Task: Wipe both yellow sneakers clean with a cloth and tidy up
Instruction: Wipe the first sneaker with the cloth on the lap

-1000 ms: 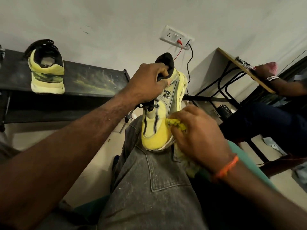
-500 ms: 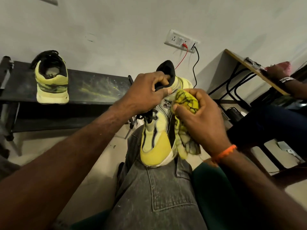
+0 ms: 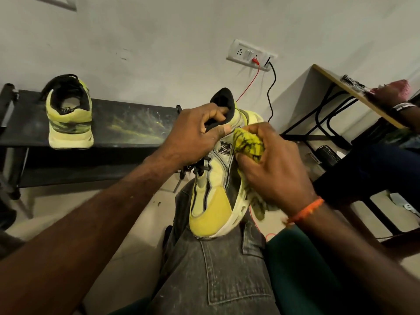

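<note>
My left hand (image 3: 195,135) grips the yellow sneaker (image 3: 213,185) by its stiff collar, toe propped on my knee (image 3: 218,269); my right hand (image 3: 270,164) holds the soft, bunched cloth (image 3: 248,144) against its side. It seems light.

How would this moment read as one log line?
left hand: holds sneaker | right hand: rubs cloth on side | second sneaker: bench

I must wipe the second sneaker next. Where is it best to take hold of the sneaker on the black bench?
Probably the black heel collar of the sneaker on the bench, from above: its heel faces the person and its opening is upward, so fingers can hook inside.
</note>
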